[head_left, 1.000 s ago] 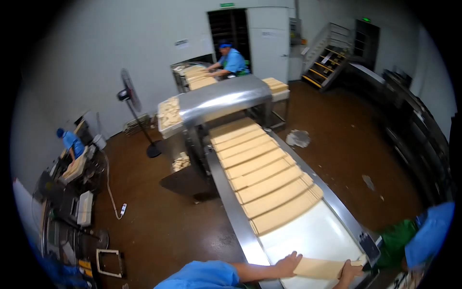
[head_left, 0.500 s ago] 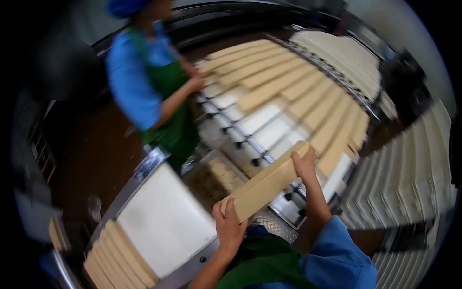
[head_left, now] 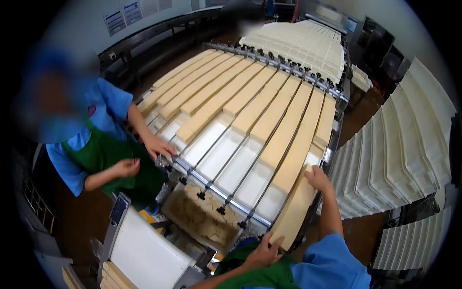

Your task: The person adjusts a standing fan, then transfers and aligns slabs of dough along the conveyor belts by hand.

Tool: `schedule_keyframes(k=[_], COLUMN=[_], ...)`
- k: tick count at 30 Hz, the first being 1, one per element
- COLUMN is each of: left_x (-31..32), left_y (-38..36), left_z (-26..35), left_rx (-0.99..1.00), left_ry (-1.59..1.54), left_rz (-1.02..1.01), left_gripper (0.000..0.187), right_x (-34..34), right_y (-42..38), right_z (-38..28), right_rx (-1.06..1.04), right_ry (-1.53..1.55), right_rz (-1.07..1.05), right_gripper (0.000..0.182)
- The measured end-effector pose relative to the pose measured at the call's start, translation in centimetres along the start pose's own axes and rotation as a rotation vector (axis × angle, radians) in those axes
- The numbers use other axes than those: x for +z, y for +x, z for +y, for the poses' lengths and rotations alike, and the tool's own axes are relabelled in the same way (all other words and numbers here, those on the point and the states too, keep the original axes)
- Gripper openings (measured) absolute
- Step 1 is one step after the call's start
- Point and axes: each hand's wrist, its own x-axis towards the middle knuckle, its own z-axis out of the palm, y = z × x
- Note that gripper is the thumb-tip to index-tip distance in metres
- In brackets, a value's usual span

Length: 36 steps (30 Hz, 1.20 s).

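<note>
A long beige block (head_left: 294, 212) lies slantwise at the right side of the conveyor, held by both my hands. My left hand (head_left: 264, 253) has its fingers round the near end. At the far end, my right hand (head_left: 317, 179) grips the block with its fingers over the edge. Rows of similar beige blocks (head_left: 250, 91) rest lengthwise on the white conveyor belt (head_left: 231, 159), split into lanes by thin metal rods. The held block is in the rightmost lane area, beside another block (head_left: 293, 159).
A co-worker (head_left: 106, 139) in a green apron stands at the left, one hand on the conveyor edge. Below the belt's near end is a bin (head_left: 168, 204) with broken pieces. Another white belt (head_left: 144, 245) carries blocks at lower left. Ribbed cream-coloured panels (head_left: 385, 154) rise at right.
The block in my hands has moved right and turned more lengthwise, down to the conveyor's right side. My view has shifted, and the co-worker's hand now rests at the near conveyor edge.
</note>
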Motion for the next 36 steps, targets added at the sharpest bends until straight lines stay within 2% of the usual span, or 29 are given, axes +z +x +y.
schedule_keyframes(k=[1, 4, 5, 8, 9, 11, 12, 13, 14, 15, 16, 17, 18, 19, 20, 21, 23, 24, 26, 28, 29, 30, 32, 34, 35, 36], left_x=[0.3, 0.9, 0.9, 1.6, 0.8, 1.9, 2.4, 1.6, 2.9, 5.0, 6.7, 7.5, 7.1, 6.4, 5.0, 5.2, 6.7, 5.0, -1.6, -3.1, -5.7, -7.7, -6.7, -7.0, -7.4, -8.0], left_y=[0.7, 3.2, 3.6, 5.6, 6.3, 7.2, 7.5, 8.2, 8.6, 9.4, 10.5, 12.7, 14.5, 16.3, 16.7, 17.2, 17.4, 16.3, 12.9, 10.2, 7.9, 5.8, 3.3, -0.3, -1.9, -3.8], left_z=[0.0, -0.5, -0.5, -1.3, -0.5, -1.6, -1.9, -1.4, -2.5, -4.4, -5.3, -4.9, -5.0, -4.9, -5.5, -6.8, -8.5, -7.6, -4.1, -5.1, -4.2, -3.2, -7.7, -8.9, -9.0, -8.8], left_rx=[0.043, 0.054, 0.006, 0.013, -0.083, -0.058, -0.015, -0.073, -0.121, 0.022, 0.148, -0.084, -0.072, -0.063, 0.109, 0.043, 0.256, 0.219, 0.014, -0.067, -0.187, -0.307, -0.119, -0.385, -0.389, -0.500], left_ry=[-0.054, -0.015, -0.130, -0.132, -0.241, -0.221, -0.212, -0.257, -0.257, -0.157, -0.042, -0.486, -0.515, -0.543, -0.121, -0.126, -0.108, -0.120, -0.212, -0.167, -0.185, -0.202, -0.088, 0.254, 0.256, 0.204], left_rz=[-0.037, -0.035, -0.116, -0.109, -0.187, -0.146, -0.133, -0.174, -0.106, -0.020, 0.068, 0.072, 0.004, -0.064, -0.242, -0.164, -0.098, -0.042, -0.001, 0.273, 0.314, 0.356, 0.747, 0.950, 0.971, 1.035], left_gripper=[0.064, 0.063, 0.061, 0.060, 0.062, 0.063, 0.065, 0.062, 0.062, 0.064, 0.066, 0.066, 0.069, 0.072, 0.077, 0.077, 0.075, 0.075, 0.068, 0.066, 0.066, 0.066, 0.066, 0.064, 0.064, 0.059], right_x=[-1.2, -2.8, -2.8, -2.3, -4.1, -3.2, -3.5, -4.0, -4.3, -3.1, -4.3, -5.0, -4.7, -3.9, -2.9, -2.2, -0.3, 0.5, 2.5, 3.9, 5.2, 6.0, 7.8, 10.1, 11.1, 11.8], right_y=[-0.3, 2.4, 3.9, 7.5, 6.2, 9.0, 8.6, 7.9, 7.6, 9.1, 7.5, 5.9, 4.5, 5.4, 6.6, 6.6, 6.2, 6.1, 6.4, 3.1, 2.8, 2.4, 0.9, -0.1, -0.8, -1.9], right_z=[-1.6, -3.0, -2.6, -0.9, -2.7, -0.2, -1.0, -2.0, -2.9, -0.6, -2.4, -4.9, -5.6, -4.1, -2.9, -3.0, -3.6, -3.5, -3.7, -6.1, -6.3, -7.2, -9.8, -12.3, -13.7, -15.4], right_rx=[-0.012, 0.043, 0.050, 0.075, -0.011, -0.013, 0.073, 0.154, 0.159, 0.063, 0.020, 0.038, -0.068, -0.223, -0.363, -0.438, -0.526, -0.536, -0.679, -0.583, -0.708, -0.732, -0.777, -0.892, -0.986, -1.006], right_ry=[-0.242, -0.312, -0.271, -0.322, -0.389, -0.403, -0.344, -0.279, -0.300, -0.399, -0.489, -0.618, -0.609, -0.500, -0.426, -0.391, -0.302, -0.245, -0.188, -0.027, 0.068, 0.058, 0.163, 0.183, 0.212, 0.214], right_rz=[0.020, 0.057, 0.074, 0.116, -0.106, -0.119, -0.036, 0.054, 0.099, 0.231, 0.191, 0.248, 0.448, 0.640, 0.743, 0.738, 0.724, 0.718, 0.668, 0.520, 0.492, 0.475, 0.315, 0.289, 0.273, 0.267], right_gripper=[0.057, 0.053, 0.052, 0.045, 0.054, 0.057, 0.058, 0.060, 0.058, 0.054, 0.047, 0.040, 0.038, 0.044, 0.049, 0.049, 0.049, 0.049, 0.050, 0.050, 0.048, 0.048, 0.042, 0.039, 0.037, 0.037])
